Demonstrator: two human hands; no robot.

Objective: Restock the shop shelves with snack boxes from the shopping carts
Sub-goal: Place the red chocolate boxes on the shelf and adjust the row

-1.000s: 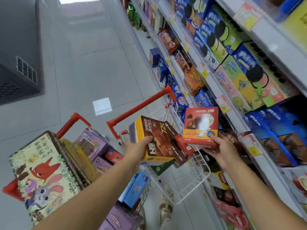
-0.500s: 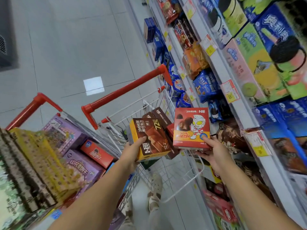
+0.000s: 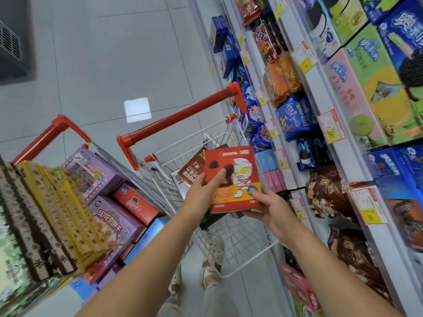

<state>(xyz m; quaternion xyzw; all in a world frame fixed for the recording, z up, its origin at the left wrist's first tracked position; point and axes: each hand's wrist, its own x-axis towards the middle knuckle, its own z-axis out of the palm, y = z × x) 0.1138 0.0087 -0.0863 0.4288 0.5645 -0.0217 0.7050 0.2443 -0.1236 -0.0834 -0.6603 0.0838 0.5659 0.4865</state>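
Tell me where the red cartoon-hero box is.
In the head view's centre, the red box is held between the left hand and right hand over the white cart, in front of a brown box, left of the shelves.

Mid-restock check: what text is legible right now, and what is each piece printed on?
"印花饼干": purple box.
"曲奇饼干": red carton next to it.
"MM": brown box, upside down.
"7.00": yellow price tag, lower right.
The print on the red box held in both hands is blurred and unreadable.
Other tags and packet labels are too small or smeared to read.
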